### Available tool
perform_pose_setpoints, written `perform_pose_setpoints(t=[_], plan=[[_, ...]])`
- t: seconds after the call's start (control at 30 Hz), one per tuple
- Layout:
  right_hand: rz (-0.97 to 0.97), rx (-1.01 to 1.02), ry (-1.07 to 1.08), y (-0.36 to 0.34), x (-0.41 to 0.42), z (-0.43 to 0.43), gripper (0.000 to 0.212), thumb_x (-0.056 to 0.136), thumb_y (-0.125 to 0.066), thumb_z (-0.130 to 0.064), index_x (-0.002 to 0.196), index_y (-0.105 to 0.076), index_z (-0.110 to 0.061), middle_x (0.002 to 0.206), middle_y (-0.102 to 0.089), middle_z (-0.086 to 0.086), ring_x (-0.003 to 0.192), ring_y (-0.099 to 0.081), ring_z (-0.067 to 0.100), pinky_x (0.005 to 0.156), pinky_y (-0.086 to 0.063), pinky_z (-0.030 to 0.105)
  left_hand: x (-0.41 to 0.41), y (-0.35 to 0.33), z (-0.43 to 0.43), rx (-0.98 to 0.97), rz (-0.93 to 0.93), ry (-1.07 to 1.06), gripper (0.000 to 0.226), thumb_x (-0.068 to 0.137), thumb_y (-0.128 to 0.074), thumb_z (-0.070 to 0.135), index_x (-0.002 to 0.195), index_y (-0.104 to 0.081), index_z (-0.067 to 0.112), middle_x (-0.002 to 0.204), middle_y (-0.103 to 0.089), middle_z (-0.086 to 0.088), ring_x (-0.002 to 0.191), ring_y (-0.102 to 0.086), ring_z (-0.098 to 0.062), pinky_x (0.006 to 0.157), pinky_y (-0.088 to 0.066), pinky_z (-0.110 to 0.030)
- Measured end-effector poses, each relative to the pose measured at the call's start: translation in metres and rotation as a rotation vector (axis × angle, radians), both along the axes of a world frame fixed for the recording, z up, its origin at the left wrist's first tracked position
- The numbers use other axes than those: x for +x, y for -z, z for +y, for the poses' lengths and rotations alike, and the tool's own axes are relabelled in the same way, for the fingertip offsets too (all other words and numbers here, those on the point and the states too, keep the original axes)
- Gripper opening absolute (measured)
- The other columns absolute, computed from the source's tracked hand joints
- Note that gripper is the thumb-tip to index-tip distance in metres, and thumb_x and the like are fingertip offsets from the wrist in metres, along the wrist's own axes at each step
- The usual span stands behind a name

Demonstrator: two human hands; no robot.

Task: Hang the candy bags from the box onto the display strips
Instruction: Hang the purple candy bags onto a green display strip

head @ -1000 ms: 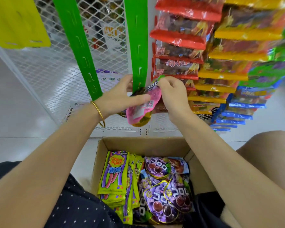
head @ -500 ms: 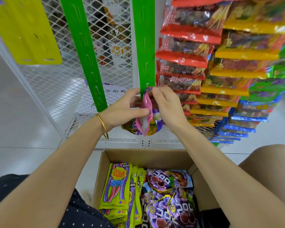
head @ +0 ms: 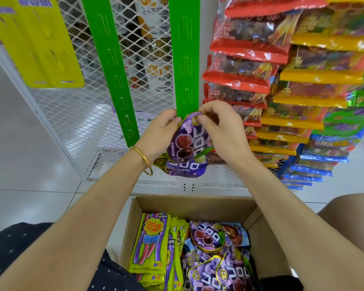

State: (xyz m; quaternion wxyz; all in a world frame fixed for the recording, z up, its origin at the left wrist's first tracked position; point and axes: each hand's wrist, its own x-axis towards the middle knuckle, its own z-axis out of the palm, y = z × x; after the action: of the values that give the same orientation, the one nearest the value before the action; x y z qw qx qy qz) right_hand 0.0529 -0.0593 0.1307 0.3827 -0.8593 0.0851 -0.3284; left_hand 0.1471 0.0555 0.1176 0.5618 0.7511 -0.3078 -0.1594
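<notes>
Purple candy bag [head: 185,141] pinched at its top edge by both hands: left hand [head: 158,135] fingers clamped on the upper left corner, right hand [head: 223,131] fingertips [head: 200,117] closed on the top right. Bag sits between the two hands, touching the bottom end of the right green strip [head: 186,55]. One more purple bag [head: 187,168] hangs just below the held bag. Two green strips total; second green strip [head: 111,68] left of the held bag. One cardboard box [head: 189,204] below the held bag, holding several bags, count unclear.
</notes>
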Motion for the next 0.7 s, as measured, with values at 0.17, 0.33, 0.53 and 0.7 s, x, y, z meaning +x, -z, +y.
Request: perform_pose_setpoints(t=[0.17,0.33,0.53,0.7], plan=[[-0.076,0.102,0.043,-0.009,0.008,0.0,0.006,0.083,-0.064,-0.006,0.086,-0.061,-0.011,0.073,-0.057,-0.012,0.076,-0.058,0.012,0.075,-0.047,0.026,-0.001,-0.004,-0.002,-0.153,0.28,-0.026,0.014,0.093,-0.05,0.019,0.084,-0.058,0.012,0.08,-0.058,-0.01,0.07,-0.053,-0.02,0.066,-0.042,-0.03],[-0.082,0.05,0.074,-0.011,0.015,-0.002,0.005,0.08,-0.069,-0.01,0.084,-0.066,-0.01,0.071,-0.055,-0.018,0.067,-0.052,-0.003,0.07,-0.044,0.013,-0.005,-0.008,-0.002,-0.257,0.443,0.072,0.036,0.099,-0.037,0.034,0.109,-0.061,0.009,0.108,-0.067,-0.01,0.099,-0.065,-0.021,0.091,-0.05,-0.035],[-0.041,0.124,0.027,-0.007,0.007,-0.004,0.005,0.081,-0.069,-0.014,0.083,-0.065,-0.013,0.073,-0.06,-0.012,0.066,-0.053,-0.003,0.067,-0.046,0.016,-0.003,-0.001,0.001,-0.168,0.163,-0.024,0.016,0.096,-0.047,0.011,0.081,-0.053,0.014,0.077,-0.059,-0.006,0.065,-0.057,-0.012,0.059,-0.05,-0.021],[0.205,0.551,0.022,0.028,-0.021,-0.022,0.014,0.077,-0.073,-0.01,0.088,-0.064,-0.011,0.084,-0.07,0.005,0.074,-0.064,0.018,0.065,-0.056,0.03,-0.001,0.002,0.002,-0.219,0.179,-0.09,0.018,0.096,-0.045,0.008,0.082,-0.052,0.015,0.079,-0.06,-0.005,0.071,-0.057,-0.014,0.063,-0.049,-0.025]])
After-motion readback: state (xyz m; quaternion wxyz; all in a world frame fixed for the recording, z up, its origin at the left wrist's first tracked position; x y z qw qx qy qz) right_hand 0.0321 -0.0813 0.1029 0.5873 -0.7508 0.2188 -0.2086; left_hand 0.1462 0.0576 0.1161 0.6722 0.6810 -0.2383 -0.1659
